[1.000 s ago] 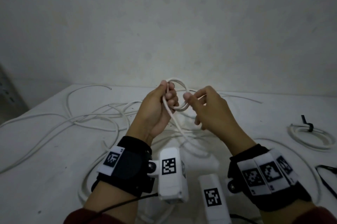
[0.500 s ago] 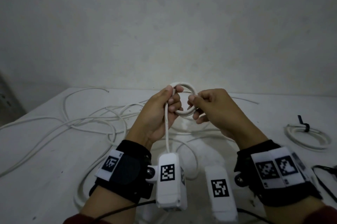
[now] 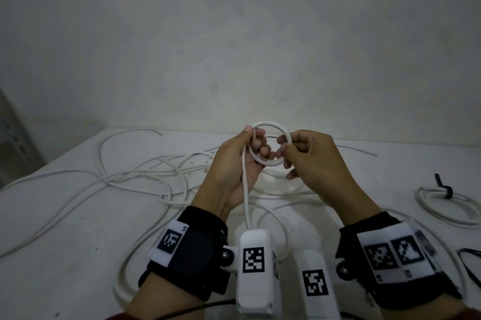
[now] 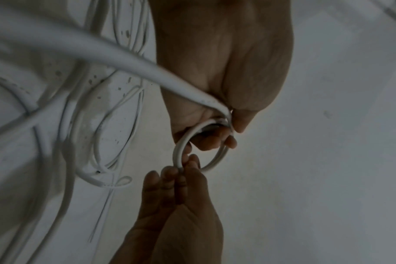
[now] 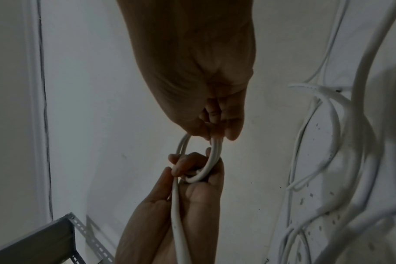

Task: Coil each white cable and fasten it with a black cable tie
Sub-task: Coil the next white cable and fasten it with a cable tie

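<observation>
A small white cable coil (image 3: 270, 125) is held up above the table between both hands. My left hand (image 3: 247, 153) grips its left side with curled fingers, and the cable's free length (image 3: 246, 200) hangs down from that fist toward the wrist camera. My right hand (image 3: 291, 147) pinches the coil's right side between thumb and fingers. The left wrist view shows the coil (image 4: 178, 151) with the right hand's fingertips (image 4: 170, 172) on its lower edge. In the right wrist view the coil (image 5: 213, 160) runs from the right hand down into the left fist.
Several loose white cables (image 3: 145, 176) sprawl over the white table (image 3: 65, 241) at left and centre. A finished coil (image 3: 442, 205) with a black cable tie (image 3: 443, 188) lies at right. A loose black tie (image 3: 468, 254) lies at the right edge. A grey metal rack (image 3: 13, 147) stands at left.
Both hands have come slightly toward me with the coil. The loop has rounded out, the right hand has closed onto its right side, and the free cable now hangs straight down.
</observation>
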